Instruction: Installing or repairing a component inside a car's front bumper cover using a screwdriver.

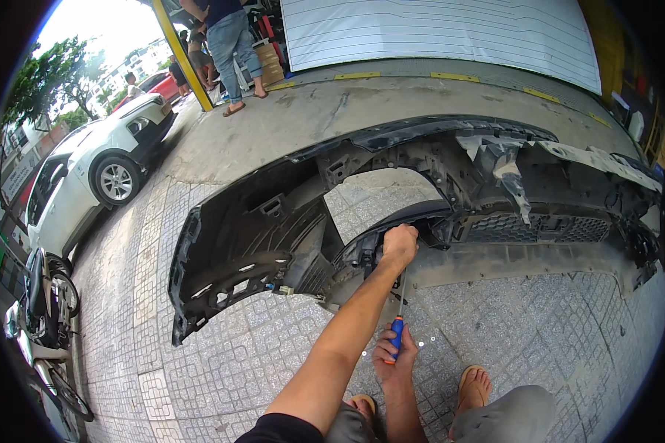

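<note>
The car bumper (458, 199) lies on the paving (517, 332), its hollow side showing and its long axis running crosswise before the person. Nearer the person than the bumper, just off its near edge about midway along, is the screwdriver (397, 325). Its blue handle with orange ends slants toward the person, and its shaft points away, toward the bumper and roughly across the bumper's length. Whether the tip touches anything cannot be told. The right hand (400, 363) is wrapped around that handle, fingers curled in and pressed to it. The left hand (400, 246) reaches past the shaft to a black part at the bumper's near middle; its fingers bend down there, tips hidden, so I cannot tell whether they pinch anything.

Paving runs along the bumper's near edge, widest to the right of the screwdriver, and continues off the bumper's left end to the white car (103, 159). The mesh grille (539, 229) sits in the bumper's right half.
</note>
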### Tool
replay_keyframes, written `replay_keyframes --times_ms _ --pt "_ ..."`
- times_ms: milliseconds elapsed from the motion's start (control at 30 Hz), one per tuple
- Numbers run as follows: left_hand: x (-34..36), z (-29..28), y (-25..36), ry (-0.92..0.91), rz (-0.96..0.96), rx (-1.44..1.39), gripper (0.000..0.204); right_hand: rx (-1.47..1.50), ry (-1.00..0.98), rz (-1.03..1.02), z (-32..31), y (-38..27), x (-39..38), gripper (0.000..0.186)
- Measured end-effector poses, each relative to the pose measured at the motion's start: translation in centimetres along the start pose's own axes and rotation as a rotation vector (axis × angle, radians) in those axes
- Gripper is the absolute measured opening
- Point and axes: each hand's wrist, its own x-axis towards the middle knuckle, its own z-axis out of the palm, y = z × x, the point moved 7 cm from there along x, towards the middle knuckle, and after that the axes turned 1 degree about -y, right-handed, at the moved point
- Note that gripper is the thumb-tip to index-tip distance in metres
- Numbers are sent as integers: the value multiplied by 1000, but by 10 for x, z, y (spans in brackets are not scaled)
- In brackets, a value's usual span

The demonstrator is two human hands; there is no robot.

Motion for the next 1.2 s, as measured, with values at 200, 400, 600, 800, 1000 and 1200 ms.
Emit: replay_keyframes --times_ms 200,400,600,800,1000,1200 --pt "-2 -1 0 44 -8 8 23 -126 22 16 1 3 4 28" --pt "1 -3 1 -12 -22 9 25 -576 335 -396 15 -11 -12 20" --pt "2 -1 2 9 -1 -11 25 -988 435 -708 16 -27 -19 22" --pt "-1 0 -5 2 -37 13 25 -104 21 -83 8 11 0 33" --pt "0 1 4 -106 12 29 43 -9 -95 27 7 -1 -3 29" --pt "-1 -23 -13 -114 92 72 50 -276 150 -225 -12 -11 8 16"
